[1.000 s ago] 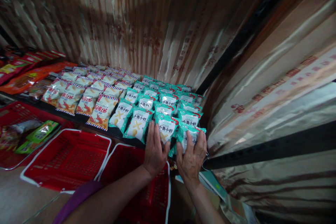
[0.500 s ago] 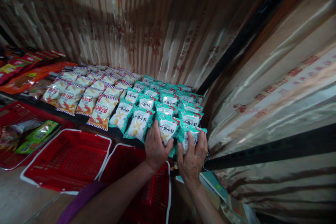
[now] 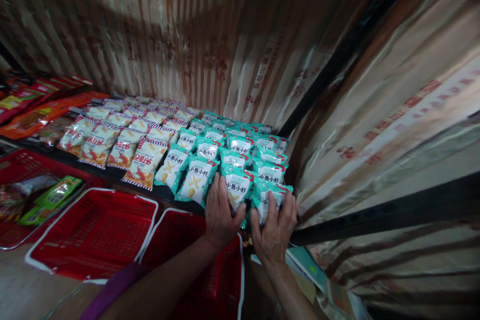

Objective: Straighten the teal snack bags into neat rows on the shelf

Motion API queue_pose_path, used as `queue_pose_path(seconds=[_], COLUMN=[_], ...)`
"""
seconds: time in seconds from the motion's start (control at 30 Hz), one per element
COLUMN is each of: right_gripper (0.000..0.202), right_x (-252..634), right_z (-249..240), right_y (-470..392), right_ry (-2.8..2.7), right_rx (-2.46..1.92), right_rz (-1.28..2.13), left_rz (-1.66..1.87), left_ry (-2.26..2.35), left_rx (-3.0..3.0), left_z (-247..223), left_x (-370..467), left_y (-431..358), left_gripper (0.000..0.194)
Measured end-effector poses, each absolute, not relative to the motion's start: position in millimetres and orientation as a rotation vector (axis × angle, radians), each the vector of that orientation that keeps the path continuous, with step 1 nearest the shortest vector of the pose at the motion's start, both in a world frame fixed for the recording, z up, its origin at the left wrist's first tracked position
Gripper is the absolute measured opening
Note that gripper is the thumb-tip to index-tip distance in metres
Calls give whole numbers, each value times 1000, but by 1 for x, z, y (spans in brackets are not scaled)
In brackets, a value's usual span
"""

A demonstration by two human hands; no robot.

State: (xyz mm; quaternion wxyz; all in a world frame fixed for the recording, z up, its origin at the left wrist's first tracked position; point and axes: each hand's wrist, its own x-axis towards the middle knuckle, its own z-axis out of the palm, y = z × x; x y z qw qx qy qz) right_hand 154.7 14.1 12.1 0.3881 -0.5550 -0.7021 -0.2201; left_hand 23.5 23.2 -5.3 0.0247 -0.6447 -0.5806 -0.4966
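Note:
On the shelf, teal-and-white snack bags stand in close rows. My left hand [image 3: 221,212] grips a snack bag [image 3: 237,189] at the front edge, fingers along its left side and thumb at its lower right. Just to the right, my right hand [image 3: 274,227] clasps the corner snack bag [image 3: 267,199], its fingers over the front and its thumb on the left side. Part of that bag is hidden by the fingers. Another teal bag [image 3: 197,180] leans left of my left hand without being held.
White-and-orange snack bags [image 3: 146,160] fill the shelf's middle, with orange and red packets [image 3: 48,112] farther left. Below sit red baskets [image 3: 95,230]; the left one holds green packets [image 3: 52,197]. A dark metal post [image 3: 318,90] and striped curtain [image 3: 397,135] bound the right side.
The view has shifted slightly. Both hands keep their places on the same two teal bags, with hardly any movement.

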Motion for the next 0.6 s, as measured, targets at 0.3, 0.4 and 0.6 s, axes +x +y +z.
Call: queue_pose_path(seconds=[0.3,0.4,0.6], right_gripper=[64,63,60], right_x=[151,149,147], right_z=[14,13,27], right_y=[5,4,-2], right_ry=[-1829,-1851,-1841], right_rx=[-1382,-1364,-1228], right_rz=[-626,-623,-597], left_rz=[-1472,-1457,-1546], left_ry=[-1704,-1650,-1450], left_rx=[-1997,-2026,-2122], left_z=[-2,-3,21], left_x=[24,22,12], left_y=[12,10,-4], left_gripper=[71,70,52])
